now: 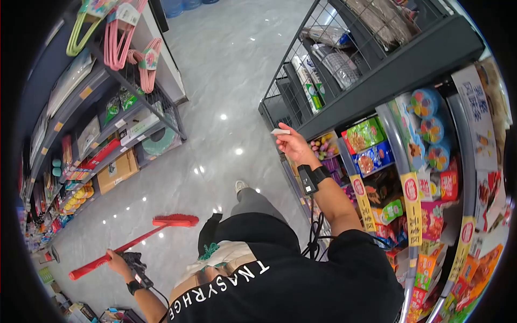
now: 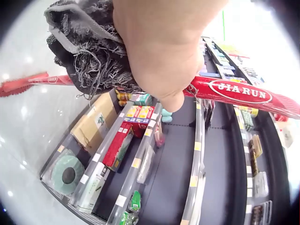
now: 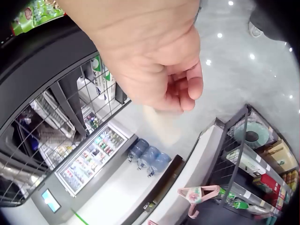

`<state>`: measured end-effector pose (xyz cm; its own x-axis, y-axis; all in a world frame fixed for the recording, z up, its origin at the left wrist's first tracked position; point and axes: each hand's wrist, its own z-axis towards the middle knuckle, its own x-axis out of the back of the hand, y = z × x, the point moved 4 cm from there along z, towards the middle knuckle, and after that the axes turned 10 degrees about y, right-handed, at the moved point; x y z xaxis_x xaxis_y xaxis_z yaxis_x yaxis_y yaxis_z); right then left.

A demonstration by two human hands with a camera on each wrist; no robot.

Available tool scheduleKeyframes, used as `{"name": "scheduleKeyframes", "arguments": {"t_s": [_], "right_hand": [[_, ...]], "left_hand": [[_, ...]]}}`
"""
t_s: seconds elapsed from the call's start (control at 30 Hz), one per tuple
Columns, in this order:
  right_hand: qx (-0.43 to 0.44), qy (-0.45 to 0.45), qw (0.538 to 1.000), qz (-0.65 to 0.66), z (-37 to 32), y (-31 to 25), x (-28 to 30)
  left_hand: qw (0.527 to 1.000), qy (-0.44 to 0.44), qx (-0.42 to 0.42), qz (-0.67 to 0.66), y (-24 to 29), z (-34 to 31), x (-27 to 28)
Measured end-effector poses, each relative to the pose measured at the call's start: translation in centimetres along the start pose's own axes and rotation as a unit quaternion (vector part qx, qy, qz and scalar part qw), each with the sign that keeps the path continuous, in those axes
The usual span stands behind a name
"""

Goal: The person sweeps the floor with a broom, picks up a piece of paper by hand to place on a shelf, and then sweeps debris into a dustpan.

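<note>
My left hand hangs low at the left and grips the red broom handle together with a dark frayed cloth. The broom's red head rests on the floor. In the left wrist view the left hand wraps the handle, printed "JIA RUN", with the cloth bunched against it. My right hand is raised beside the dark shelf edge and pinches a small white slip. In the right wrist view its fingers are curled, and the slip shows only as a pale blur.
Snack shelves and a wire-basket rack stand at my right. Across the glossy grey floor are shelves with hangers and a cardboard box. Water bottles and a drinks fridge stand at the aisle's end.
</note>
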<state>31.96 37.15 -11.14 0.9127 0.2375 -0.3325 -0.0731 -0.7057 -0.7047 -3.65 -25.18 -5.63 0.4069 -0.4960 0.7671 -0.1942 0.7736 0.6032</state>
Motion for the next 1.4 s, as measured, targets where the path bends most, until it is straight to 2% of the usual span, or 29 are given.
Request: {"name": "scheduleKeyframes", "arguments": {"t_s": [0.13, 0.27, 0.3, 0.4, 0.5, 0.6, 0.67, 0.73, 0.77, 0.8, 0.83, 0.87, 0.93, 1.03, 1.1, 1.13, 1.17, 1.27, 1.3, 1.4], "right_hand": [[0.001, 0.030, 0.995, 0.097, 6.7, -1.1, 3.0], [0.006, 0.120, 0.981, 0.151, 9.3, -2.7, 3.3], [0.009, 0.143, 0.979, 0.144, 9.6, -3.1, 3.2], [-0.008, 0.145, 0.981, 0.131, 11.3, -3.0, 4.4], [-0.046, 0.195, 0.971, 0.133, 12.8, -2.0, 5.9], [-0.044, 0.231, 0.962, 0.136, 13.2, -1.6, 7.3], [-0.033, 0.255, 0.956, 0.141, 13.4, -1.5, 7.9], [-0.024, 0.249, 0.953, 0.173, 14.2, -1.1, 8.9], [-0.030, 0.237, 0.951, 0.193, 14.6, -1.0, 8.9], [-0.036, 0.225, 0.950, 0.213, 15.1, -1.1, 8.6], [-0.051, 0.283, 0.937, 0.196, 15.2, -1.2, 8.3], [-0.073, 0.292, 0.930, 0.212, 15.6, -1.0, 8.2], [-0.042, 0.336, 0.935, 0.102, 17.2, -0.1, 8.9], [-0.022, 0.394, 0.908, 0.141, 20.4, 1.9, 9.7], [0.092, 0.355, 0.930, -0.017, 22.0, 1.9, 9.8], [0.051, 0.380, 0.914, 0.134, 23.0, 2.8, 10.3], [0.022, 0.412, 0.865, 0.285, 22.3, 2.3, 8.9], [0.081, 0.364, 0.888, 0.270, 23.8, 2.5, 9.5], [0.088, 0.383, 0.880, 0.265, 24.5, 2.7, 9.6], [0.056, 0.359, 0.864, 0.349, 26.6, 3.1, 10.5]], "left_hand": [[1.000, 0.006, -0.005, 0.015, 0.7, -1.9, -0.2], [1.000, -0.006, -0.020, 0.022, 1.8, -2.8, -1.3], [1.000, 0.004, -0.023, 0.004, 2.0, -2.7, -1.7], [0.997, 0.000, -0.013, 0.078, 3.9, -2.8, -2.0], [0.998, -0.001, 0.031, 0.060, 4.3, -1.9, -2.7], [0.998, 0.014, 0.023, 0.048, 3.4, 0.4, -3.7], [0.996, 0.013, 0.036, 0.086, 3.9, 1.2, -3.7], [0.990, 0.034, 0.042, 0.127, 2.7, 2.7, -3.6], [0.987, 0.045, 0.035, 0.147, 0.4, 4.5, -3.8], [0.983, 0.079, 0.020, 0.166, 2.2, 3.4, -3.1], [0.986, 0.062, 0.034, 0.149, 0.4, 4.6, -3.2], [0.982, 0.079, 0.052, 0.162, -0.5, 4.9, -3.1], [0.978, 0.102, 0.084, 0.163, 1.4, 3.5, -2.5], [0.982, 0.063, 0.119, 0.134, -1.2, 5.2, -3.0], [0.979, 0.010, 0.115, 0.170, -1.5, 5.8, -2.6], [0.976, 0.001, 0.113, 0.184, -1.7, 6.0, -2.5], [0.975, 0.000, 0.117, 0.190, -1.3, 5.9, -2.6], [0.969, -0.006, 0.124, 0.215, -0.2, 5.8, -2.4], [0.967, -0.008, 0.125, 0.220, 0.3, 5.6, -2.7], [0.962, -0.012, 0.132, 0.239, 0.9, 5.6, -2.7]]}}
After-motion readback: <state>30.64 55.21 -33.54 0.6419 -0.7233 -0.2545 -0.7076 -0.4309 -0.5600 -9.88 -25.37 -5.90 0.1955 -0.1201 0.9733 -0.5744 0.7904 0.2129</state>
